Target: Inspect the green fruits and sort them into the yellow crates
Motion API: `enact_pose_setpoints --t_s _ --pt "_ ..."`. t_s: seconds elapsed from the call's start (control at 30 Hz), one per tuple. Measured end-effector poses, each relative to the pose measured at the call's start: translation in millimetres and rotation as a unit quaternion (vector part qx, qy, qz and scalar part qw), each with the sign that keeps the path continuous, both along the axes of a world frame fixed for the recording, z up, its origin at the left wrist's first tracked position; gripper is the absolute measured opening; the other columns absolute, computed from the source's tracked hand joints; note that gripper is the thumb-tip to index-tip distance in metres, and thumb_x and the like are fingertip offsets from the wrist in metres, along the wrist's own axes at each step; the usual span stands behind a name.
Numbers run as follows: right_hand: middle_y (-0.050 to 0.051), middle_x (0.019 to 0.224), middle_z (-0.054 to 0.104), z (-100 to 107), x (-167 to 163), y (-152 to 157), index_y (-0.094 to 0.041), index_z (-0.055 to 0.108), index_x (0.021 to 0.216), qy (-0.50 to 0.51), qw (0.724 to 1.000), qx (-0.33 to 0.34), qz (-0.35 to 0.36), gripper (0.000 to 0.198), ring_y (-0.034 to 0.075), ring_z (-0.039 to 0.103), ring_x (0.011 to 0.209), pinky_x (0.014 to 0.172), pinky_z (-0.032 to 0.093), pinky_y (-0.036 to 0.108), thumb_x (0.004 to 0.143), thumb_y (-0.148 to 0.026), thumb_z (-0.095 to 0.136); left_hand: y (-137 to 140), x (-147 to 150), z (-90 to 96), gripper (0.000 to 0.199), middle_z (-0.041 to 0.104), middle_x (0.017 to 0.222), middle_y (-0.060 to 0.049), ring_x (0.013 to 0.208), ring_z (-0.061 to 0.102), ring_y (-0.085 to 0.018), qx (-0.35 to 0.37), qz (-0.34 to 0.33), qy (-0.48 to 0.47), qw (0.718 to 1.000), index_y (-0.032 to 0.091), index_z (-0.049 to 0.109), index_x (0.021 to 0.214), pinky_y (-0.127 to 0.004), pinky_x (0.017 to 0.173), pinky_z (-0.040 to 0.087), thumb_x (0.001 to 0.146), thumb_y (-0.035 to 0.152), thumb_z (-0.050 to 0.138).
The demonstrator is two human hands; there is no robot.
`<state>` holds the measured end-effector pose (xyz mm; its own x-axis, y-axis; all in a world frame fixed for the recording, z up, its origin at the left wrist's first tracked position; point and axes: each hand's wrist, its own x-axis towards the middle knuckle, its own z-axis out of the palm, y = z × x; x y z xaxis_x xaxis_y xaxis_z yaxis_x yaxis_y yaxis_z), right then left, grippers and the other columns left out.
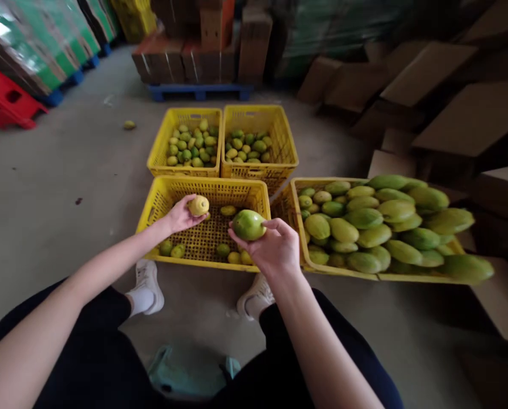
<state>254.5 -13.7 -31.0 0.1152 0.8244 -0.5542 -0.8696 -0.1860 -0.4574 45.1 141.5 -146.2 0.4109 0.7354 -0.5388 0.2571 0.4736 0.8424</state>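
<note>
My left hand [180, 216] grips a small yellow papaya [199, 205], its round end facing up. In my right hand [275, 241] rests a larger green papaya [248, 225], with the fingers beneath it and the thumb against its side. Both hands are over the near yellow crate [152, 199], a perforated plastic box. A few papayas lie apart on its floor, among them a yellow one [228, 211] by the far wall and a green one [178, 251] near the front left.
On the right, a yellow crate [296, 227] is heaped with large green papayas [365, 218]. Two more crates with smaller fruit, left [160, 150] and right [282, 136], stand behind. Cardboard boxes [471, 119] crowd the right side. One fruit [129, 124] lies on the floor.
</note>
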Motion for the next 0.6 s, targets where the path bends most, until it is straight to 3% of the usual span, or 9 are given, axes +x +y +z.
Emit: enact_pose_setpoints --t_s 0.1,0.23,0.33,0.4,0.5,0.6 --pt "0.009 0.090 0.069 4.9 -14.8 -0.3 -0.019 0.058 0.077 -0.029 0.999 0.030 0.032 0.021 0.029 0.067 0.092 0.081 0.059 0.051 0.057 -0.016 0.063 -26.3 -10.5 65.9 0.042 0.071 0.090 -0.007 0.086 0.068 -0.018 -0.121 0.105 -0.245 0.956 0.019 0.062 0.102 -0.028 0.075 0.059 0.086 0.058 0.063" --pt "0.000 0.089 0.068 8.2 -39.7 -9.9 -0.023 0.060 0.095 -0.180 0.979 0.093 0.038 0.043 0.023 0.066 0.084 0.075 0.058 0.042 0.056 -0.019 0.078 -72.5 -8.3 111.5 0.046 0.069 0.082 -0.007 0.071 0.066 -0.013 -0.179 0.140 -0.317 0.921 0.016 0.063 0.101 -0.020 0.060 0.056 0.087 0.060 0.066" --pt "-0.004 0.089 0.068 10.1 -48.9 -18.3 -0.026 0.063 0.098 -0.352 0.924 0.146 0.019 0.050 0.017 0.063 0.081 0.078 0.054 0.033 0.054 -0.021 0.085 -99.8 -3.6 126.4 0.044 0.070 0.086 -0.007 0.076 0.070 -0.014 -0.180 0.177 -0.352 0.901 0.016 0.063 0.105 -0.019 0.068 0.060 0.087 0.055 0.068" --pt "-0.004 0.090 0.069 13.0 -49.0 -21.6 -0.025 0.067 0.097 -0.400 0.898 0.180 0.043 0.045 0.016 0.063 0.082 0.081 0.052 0.031 0.056 -0.021 0.085 -111.7 -7.5 131.9 0.035 0.072 0.093 -0.007 0.084 0.073 -0.015 -0.156 0.193 -0.374 0.893 0.017 0.062 0.107 -0.022 0.077 0.063 0.088 0.045 0.070" --pt "-0.002 0.092 0.072 19.0 -46.2 -24.1 -0.026 0.069 0.107 -0.386 0.893 0.214 0.088 0.053 0.016 0.066 0.084 0.083 0.053 0.031 0.058 -0.023 0.087 -120.0 -24.1 131.3 0.029 0.073 0.098 -0.006 0.089 0.074 -0.018 -0.127 0.189 -0.378 0.898 0.019 0.061 0.107 -0.026 0.082 0.064 0.087 0.036 0.073" --pt "-0.001 0.094 0.075 20.9 -47.2 -26.9 -0.026 0.069 0.111 -0.376 0.897 0.214 0.088 0.065 0.017 0.068 0.086 0.085 0.054 0.032 0.051 -0.020 0.093 -119.6 -39.9 119.6 0.034 0.073 0.094 -0.005 0.084 0.074 -0.017 -0.114 0.193 -0.361 0.905 0.020 0.061 0.107 -0.027 0.079 0.064 0.085 0.043 0.074"
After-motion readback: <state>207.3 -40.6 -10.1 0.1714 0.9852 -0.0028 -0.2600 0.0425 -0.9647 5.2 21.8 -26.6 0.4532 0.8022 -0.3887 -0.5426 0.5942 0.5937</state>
